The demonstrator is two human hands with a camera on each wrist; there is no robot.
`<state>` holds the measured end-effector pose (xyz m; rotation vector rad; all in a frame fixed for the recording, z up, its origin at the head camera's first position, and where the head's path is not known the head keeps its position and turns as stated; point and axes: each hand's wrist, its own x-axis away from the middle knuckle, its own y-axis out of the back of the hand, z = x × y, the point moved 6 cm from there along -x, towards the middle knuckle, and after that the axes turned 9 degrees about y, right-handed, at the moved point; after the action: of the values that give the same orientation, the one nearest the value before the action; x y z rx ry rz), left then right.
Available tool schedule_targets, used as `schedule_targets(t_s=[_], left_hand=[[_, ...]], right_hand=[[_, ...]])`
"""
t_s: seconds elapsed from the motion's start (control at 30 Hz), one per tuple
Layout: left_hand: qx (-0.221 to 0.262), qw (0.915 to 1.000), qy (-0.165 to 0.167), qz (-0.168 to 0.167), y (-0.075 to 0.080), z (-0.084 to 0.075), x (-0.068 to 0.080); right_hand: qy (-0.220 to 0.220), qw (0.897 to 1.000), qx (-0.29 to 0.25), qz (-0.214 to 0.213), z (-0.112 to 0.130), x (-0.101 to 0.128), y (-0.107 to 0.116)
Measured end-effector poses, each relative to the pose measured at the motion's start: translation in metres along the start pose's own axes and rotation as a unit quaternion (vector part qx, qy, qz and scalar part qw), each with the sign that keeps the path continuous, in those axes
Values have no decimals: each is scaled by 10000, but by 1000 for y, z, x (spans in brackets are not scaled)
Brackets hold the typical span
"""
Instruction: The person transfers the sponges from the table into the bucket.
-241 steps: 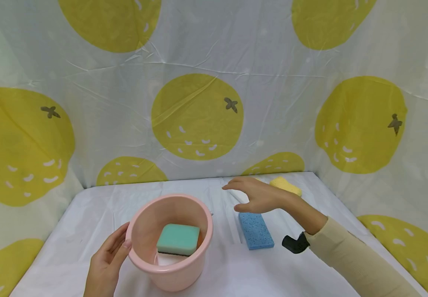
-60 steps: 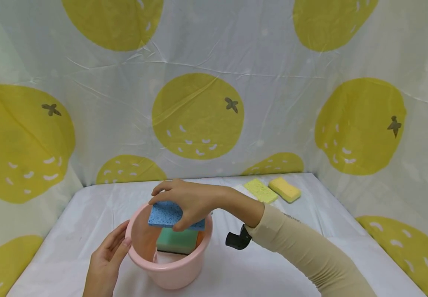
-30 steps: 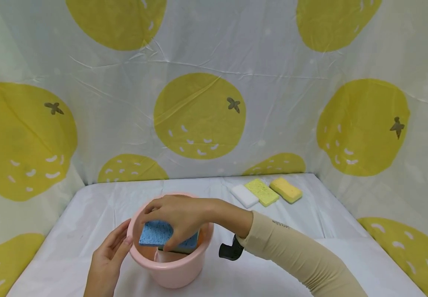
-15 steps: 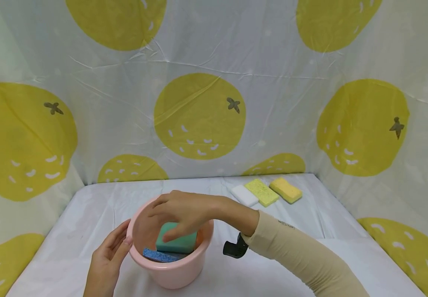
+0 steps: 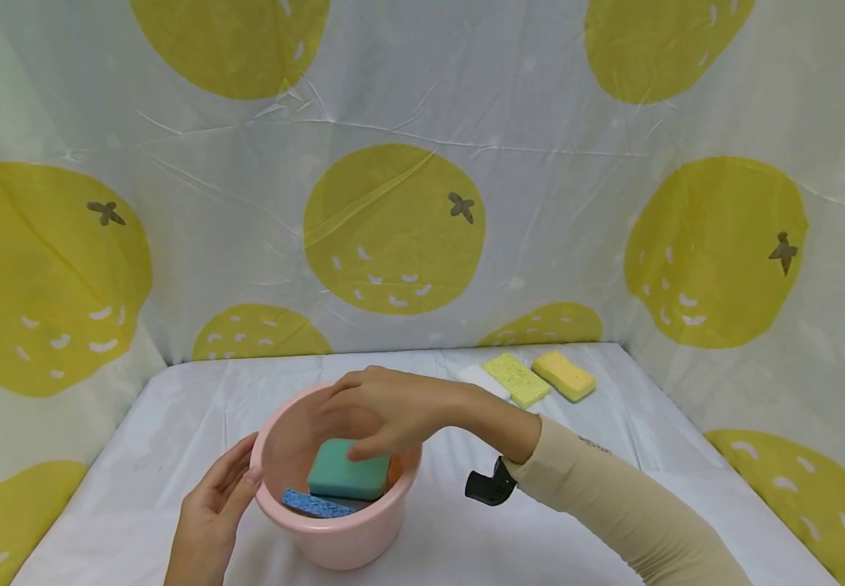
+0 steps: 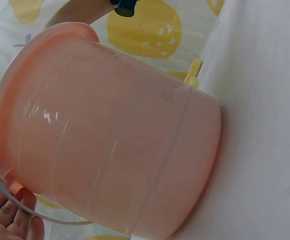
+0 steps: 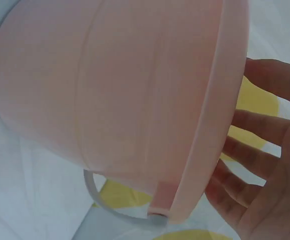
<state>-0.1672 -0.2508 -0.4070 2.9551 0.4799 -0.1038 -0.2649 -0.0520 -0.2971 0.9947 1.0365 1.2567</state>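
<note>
A pink bucket (image 5: 342, 547) stands on the white-covered table, its rim pinched at the left by my left hand (image 5: 206, 513), with the thumb at the rim and the fingers outside. Inside it a teal sponge (image 5: 343, 478) with a dark underside lies on top. A blue sponge (image 5: 313, 503) sits tilted on edge at the near inner wall. Over the bucket's right side hovers my right hand (image 5: 393, 409), fingers spread and loosely bent, holding nothing. In the right wrist view, the right fingers (image 7: 262, 125) reach past the bucket rim. Part of the bucket's contents is hidden beneath the sponges.
At the back right of the table lie a white sponge (image 5: 483, 378), partly behind the right hand, a yellow-green sponge (image 5: 516, 379) and a yellow sponge (image 5: 564, 376). The bucket has a grey handle (image 6: 47, 218) hanging down. A lemon-patterned curtain (image 5: 393, 228) encloses the table.
The right hand took the blue sponge from the table, brought it into the bucket and let it go. Now it has risen slightly and moved right. The left hand stays at the rim.
</note>
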Motion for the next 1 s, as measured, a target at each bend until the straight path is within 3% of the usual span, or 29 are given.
schedule_targets(t_s=[0.13,0.4,0.63,1.0], left_hand=[[26,9999,-100,-26,1,0,0],[348,9987,-370,59,0,1,-1],[23,9994,-334,-59,0,-1,1],[-23,9995,-296,-48,-1,-1,1]], right_hand=[[-452,9988,-35,-170,-7,12,4],[-688,9969,135,-347,-21,30,8],[-1130,9925,160,-446,-33,46,11],[-1684,9839,-41,-604,-51,74,15]])
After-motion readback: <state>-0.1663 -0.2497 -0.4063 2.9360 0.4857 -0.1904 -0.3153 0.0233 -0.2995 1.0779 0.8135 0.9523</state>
